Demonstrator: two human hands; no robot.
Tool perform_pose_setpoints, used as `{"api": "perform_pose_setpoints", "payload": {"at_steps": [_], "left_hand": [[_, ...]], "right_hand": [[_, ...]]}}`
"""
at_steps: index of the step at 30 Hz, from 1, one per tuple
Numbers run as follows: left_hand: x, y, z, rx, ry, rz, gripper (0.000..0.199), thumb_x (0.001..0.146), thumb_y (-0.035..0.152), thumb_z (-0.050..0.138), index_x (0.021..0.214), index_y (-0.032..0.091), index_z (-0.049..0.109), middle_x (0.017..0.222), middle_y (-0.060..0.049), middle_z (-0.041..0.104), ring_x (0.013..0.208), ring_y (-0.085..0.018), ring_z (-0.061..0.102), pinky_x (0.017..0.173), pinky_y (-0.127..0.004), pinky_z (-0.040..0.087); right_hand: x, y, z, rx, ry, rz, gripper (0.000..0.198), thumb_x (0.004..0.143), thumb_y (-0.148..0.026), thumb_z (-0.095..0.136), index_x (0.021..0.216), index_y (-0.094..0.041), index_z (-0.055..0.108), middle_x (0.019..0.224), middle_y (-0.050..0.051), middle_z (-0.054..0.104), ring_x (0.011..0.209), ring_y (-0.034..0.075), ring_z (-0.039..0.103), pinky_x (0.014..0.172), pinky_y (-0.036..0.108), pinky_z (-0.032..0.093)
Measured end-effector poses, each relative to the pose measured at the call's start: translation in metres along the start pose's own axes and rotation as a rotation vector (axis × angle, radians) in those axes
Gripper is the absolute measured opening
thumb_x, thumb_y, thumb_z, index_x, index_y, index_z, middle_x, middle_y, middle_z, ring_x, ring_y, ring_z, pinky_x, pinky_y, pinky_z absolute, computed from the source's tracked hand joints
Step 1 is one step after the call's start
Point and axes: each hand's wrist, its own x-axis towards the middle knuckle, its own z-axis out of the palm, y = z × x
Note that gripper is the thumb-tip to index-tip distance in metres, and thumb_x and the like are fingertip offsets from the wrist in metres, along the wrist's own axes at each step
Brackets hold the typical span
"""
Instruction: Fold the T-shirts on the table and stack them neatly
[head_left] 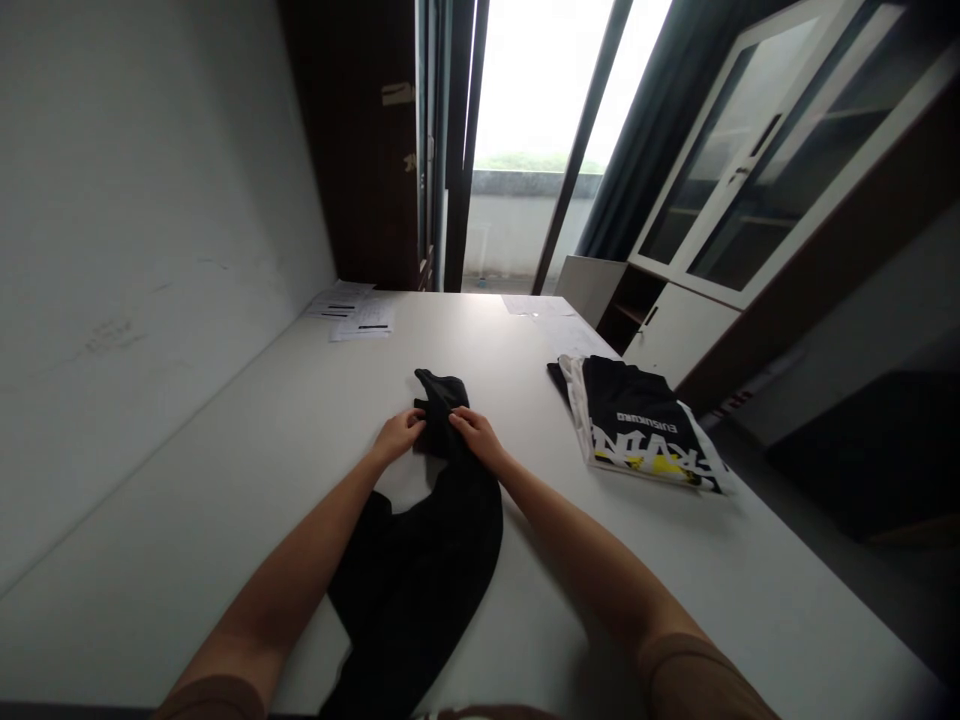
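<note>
A black garment [427,560], plain on the side that shows, stretches from the table's near edge up to both hands; its exact kind is hard to tell. My left hand [401,436] pinches the left side of its far end. On the right side of that same end, my right hand [477,436] grips the cloth between thumb and fingers. Between the hands the fabric is bunched and partly lifted, with a small flap standing up beyond them. The near part lies loosely on the white table [247,470].
Folded shirts [637,420], black and white with printed lettering, are stacked at the table's right side. Papers [364,318] lie at the far left, and more sheets [551,318] at the far right. A wall [150,250] borders the left; a glass-door cabinet [750,150] stands right.
</note>
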Motion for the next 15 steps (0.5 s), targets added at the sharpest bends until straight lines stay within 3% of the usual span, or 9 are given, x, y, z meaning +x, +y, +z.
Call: {"api": "perform_pose_setpoints", "payload": {"at_steps": [3, 6, 10, 13, 15], "left_hand": [[0.002, -0.001, 0.003, -0.049, 0.057, -0.019, 0.042, 0.084, 0.030, 0.069, 0.124, 0.017, 0.069, 0.084, -0.004, 0.075, 0.076, -0.021, 0.069, 0.073, -0.029, 0.054], [0.005, -0.004, 0.006, -0.072, 0.103, -0.039, 0.039, 0.081, 0.026, 0.069, 0.119, 0.017, 0.070, 0.079, -0.003, 0.074, 0.069, -0.019, 0.067, 0.067, -0.027, 0.052], [0.008, -0.011, -0.002, -0.044, 0.190, -0.087, 0.025, 0.084, 0.023, 0.058, 0.101, 0.019, 0.076, 0.073, -0.001, 0.071, 0.063, -0.016, 0.063, 0.062, -0.024, 0.047], [0.009, -0.021, -0.020, 0.031, 0.312, -0.144, 0.022, 0.086, 0.025, 0.055, 0.093, 0.020, 0.076, 0.074, -0.001, 0.071, 0.069, -0.018, 0.064, 0.066, -0.026, 0.046], [0.008, -0.028, -0.034, 0.088, 0.403, -0.188, 0.022, 0.087, 0.025, 0.055, 0.093, 0.022, 0.075, 0.078, -0.002, 0.072, 0.076, -0.020, 0.066, 0.071, -0.027, 0.046]], "right_hand": [[0.002, 0.002, -0.002, 0.385, 0.017, 0.165, 0.036, 0.084, -0.058, 0.066, 0.081, -0.024, 0.054, 0.067, -0.006, 0.048, 0.059, 0.012, 0.045, 0.058, 0.024, 0.039], [0.003, 0.002, -0.004, 0.537, 0.076, 0.237, 0.037, 0.078, -0.057, 0.072, 0.083, -0.025, 0.054, 0.065, -0.007, 0.048, 0.055, 0.011, 0.043, 0.052, 0.023, 0.036], [0.011, 0.007, -0.019, 0.449, 0.311, 0.189, 0.036, 0.078, -0.057, 0.067, 0.078, -0.025, 0.050, 0.062, -0.007, 0.047, 0.054, 0.012, 0.044, 0.051, 0.024, 0.038], [0.020, 0.022, -0.041, 0.343, 0.527, 0.121, 0.035, 0.080, -0.054, 0.061, 0.073, -0.025, 0.044, 0.061, -0.007, 0.041, 0.056, 0.012, 0.041, 0.052, 0.023, 0.038], [0.025, 0.034, -0.057, 0.270, 0.589, 0.109, 0.035, 0.080, -0.053, 0.058, 0.070, -0.025, 0.039, 0.062, -0.007, 0.038, 0.057, 0.012, 0.040, 0.053, 0.023, 0.039]]}}
